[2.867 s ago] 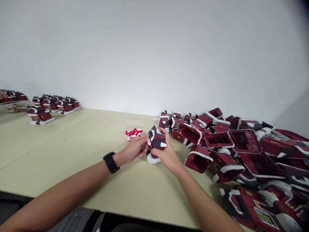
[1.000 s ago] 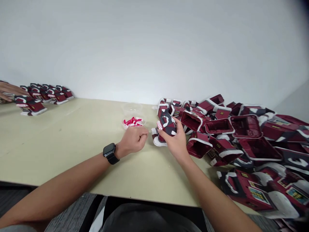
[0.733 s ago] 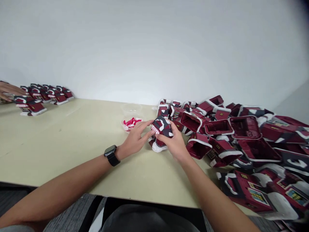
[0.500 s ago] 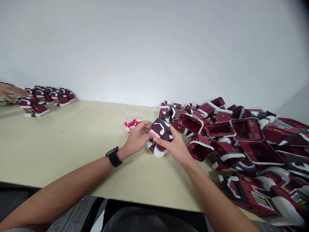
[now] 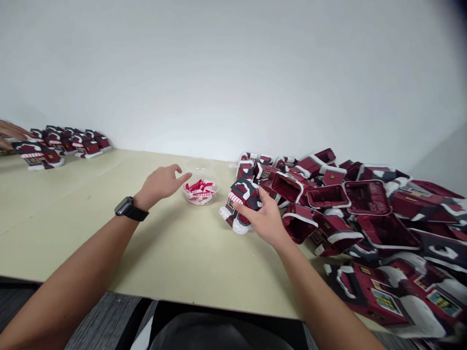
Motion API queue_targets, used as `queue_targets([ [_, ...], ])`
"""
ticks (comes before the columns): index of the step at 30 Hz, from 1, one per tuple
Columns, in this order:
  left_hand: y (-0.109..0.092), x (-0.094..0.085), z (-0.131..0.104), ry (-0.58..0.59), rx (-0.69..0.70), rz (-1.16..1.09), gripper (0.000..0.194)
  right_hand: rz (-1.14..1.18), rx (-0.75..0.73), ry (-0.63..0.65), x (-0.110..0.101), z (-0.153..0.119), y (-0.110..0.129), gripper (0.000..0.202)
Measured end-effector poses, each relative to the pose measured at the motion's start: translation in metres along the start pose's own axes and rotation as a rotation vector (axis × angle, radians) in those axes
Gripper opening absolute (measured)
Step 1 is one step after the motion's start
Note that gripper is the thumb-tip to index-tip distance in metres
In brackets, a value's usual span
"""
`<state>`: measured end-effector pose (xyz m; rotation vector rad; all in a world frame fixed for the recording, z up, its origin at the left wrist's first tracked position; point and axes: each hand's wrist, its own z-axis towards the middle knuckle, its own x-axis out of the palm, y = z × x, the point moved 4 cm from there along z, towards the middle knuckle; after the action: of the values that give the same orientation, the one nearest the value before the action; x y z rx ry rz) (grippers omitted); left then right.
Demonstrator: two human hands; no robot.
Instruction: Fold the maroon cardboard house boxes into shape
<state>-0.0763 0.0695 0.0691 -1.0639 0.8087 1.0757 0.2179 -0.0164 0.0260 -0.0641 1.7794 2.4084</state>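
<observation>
My right hand (image 5: 265,216) grips a small toy house (image 5: 242,197) by its right side, thumb in front and fingers behind. The house is dark red with a dark, snow-patched roof, a red-and-white striped awning and a white base; it tilts just above or on the table. My left hand (image 5: 162,184) is off the house, thumb and forefinger apart, with nothing seen between them. Just right of its fingertips sits a clear plastic bowl (image 5: 200,200) of red-and-white striped pieces (image 5: 200,188).
A heap of similar houses (image 5: 368,197), many showing hollow undersides, covers the table's right side. More houses (image 5: 83,145) stand upright at the far left, beside another person's hand (image 5: 12,130). A clear lid-like round (image 5: 200,166) lies behind the bowl. A white wall (image 5: 219,82) backs the table.
My left hand has let go of the house and moved left, past the bowl, uncovering it. My right hand keeps hold of the house. The other person's hand has shifted slightly.
</observation>
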Motion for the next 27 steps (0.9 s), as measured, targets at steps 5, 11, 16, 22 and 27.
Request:
queue_targets([
  [5, 0.019, 0.032, 0.009, 0.34, -0.009, -0.276, 0.038, -0.012, 0.044, -0.003, -0.002, 0.001, -0.01, 0.06],
  [11, 0.033, 0.017, 0.011, 0.381, -0.053, -0.414, 0.029, -0.078, 0.053, 0.057, 0.007, -0.001, -0.018, 0.07],
  [16, 0.078, -0.001, 0.021, 0.33, -0.153, -0.458, 0.03, -0.173, 0.02, 0.103, 0.009, -0.001, -0.019, 0.072],
  [22, 0.138, -0.009, 0.026, 0.149, -0.307, -0.528, 0.027, -0.309, -0.035, 0.132, 0.012, -0.002, -0.015, 0.067],
  [27, 0.167, -0.01, 0.025, 0.007, -0.335, -0.581, 0.021, -0.351, 0.012, 0.079, 0.014, -0.003, -0.012, 0.069],
])
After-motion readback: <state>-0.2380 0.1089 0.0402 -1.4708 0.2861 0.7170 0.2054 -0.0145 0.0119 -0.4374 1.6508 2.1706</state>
